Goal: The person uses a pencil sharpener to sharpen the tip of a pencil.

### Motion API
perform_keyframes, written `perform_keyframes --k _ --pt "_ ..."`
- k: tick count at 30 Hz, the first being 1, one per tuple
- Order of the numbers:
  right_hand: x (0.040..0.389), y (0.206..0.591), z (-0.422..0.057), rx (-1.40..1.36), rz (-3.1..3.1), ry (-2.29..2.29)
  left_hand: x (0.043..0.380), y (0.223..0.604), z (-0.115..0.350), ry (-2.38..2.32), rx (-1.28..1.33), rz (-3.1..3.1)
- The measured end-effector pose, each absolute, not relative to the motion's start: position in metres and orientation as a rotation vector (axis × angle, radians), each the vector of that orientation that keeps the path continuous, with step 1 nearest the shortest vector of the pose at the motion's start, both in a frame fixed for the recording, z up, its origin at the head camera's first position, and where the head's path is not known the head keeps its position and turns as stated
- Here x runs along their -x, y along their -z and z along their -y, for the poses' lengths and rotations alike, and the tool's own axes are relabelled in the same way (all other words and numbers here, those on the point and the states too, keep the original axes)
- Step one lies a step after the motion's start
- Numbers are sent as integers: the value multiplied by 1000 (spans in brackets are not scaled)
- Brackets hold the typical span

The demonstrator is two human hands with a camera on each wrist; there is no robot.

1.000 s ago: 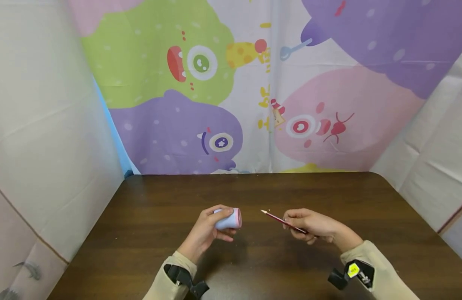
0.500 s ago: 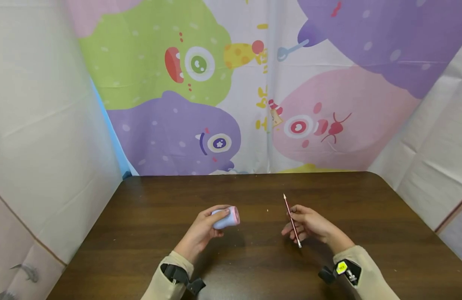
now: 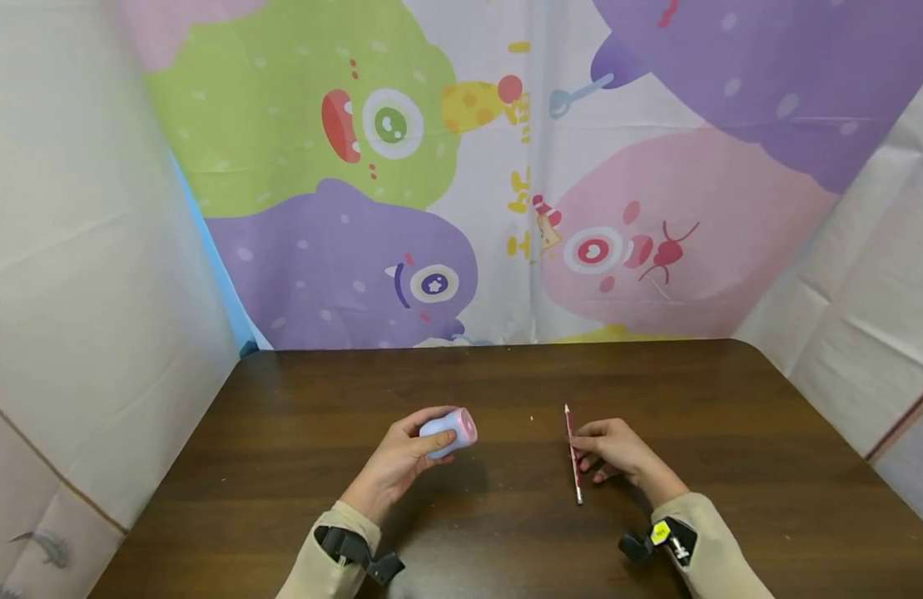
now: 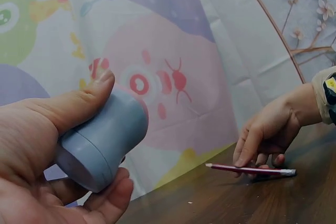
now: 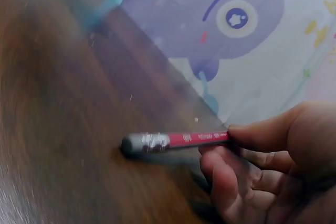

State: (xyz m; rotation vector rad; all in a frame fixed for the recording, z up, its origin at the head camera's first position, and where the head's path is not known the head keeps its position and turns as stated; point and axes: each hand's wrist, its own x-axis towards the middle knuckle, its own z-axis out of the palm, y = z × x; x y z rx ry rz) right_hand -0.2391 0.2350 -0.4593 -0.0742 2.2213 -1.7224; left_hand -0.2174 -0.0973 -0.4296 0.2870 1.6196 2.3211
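Note:
My left hand (image 3: 395,460) grips a light-blue, barrel-shaped pencil sharpener (image 3: 435,429) above the table, thumb along one side and fingers round the other. Its pink end, with a small round hole, faces right. To the right, my right hand (image 3: 620,449) pinches a red pencil (image 3: 577,476) between thumb and fingers, close over the tabletop. The pencil's pale sharpened tip points to the far side and its end with a metal band and grey eraser (image 5: 137,144) points toward me. Sharpener and pencil are well apart.
The dark wooden table (image 3: 319,399) has a few tiny pale specks on it, one speck (image 3: 532,418) between the hands. Behind its far edge hangs a cartoon-printed curtain (image 3: 506,308). White cloth walls (image 3: 116,249) stand at both sides.
The pencil has turned from pointing left at the sharpener to pointing away from me, and has come down near the table. The left hand has shifted slightly left, still gripping the sharpener.

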Motion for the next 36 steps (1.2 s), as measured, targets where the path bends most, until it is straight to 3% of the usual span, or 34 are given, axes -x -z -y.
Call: perform_keyframes --k 15,22,36 --pt "243 463 -225 -61 -2467 1597 216 427 100 -2131 -490 -1625" --pt "245 465 -225 -77 -2464 1604 218 429 103 -2036 -608 -1943" --pt "239 460 -235 36 -2382 1535 229 452 105 -2026 -480 -2407"
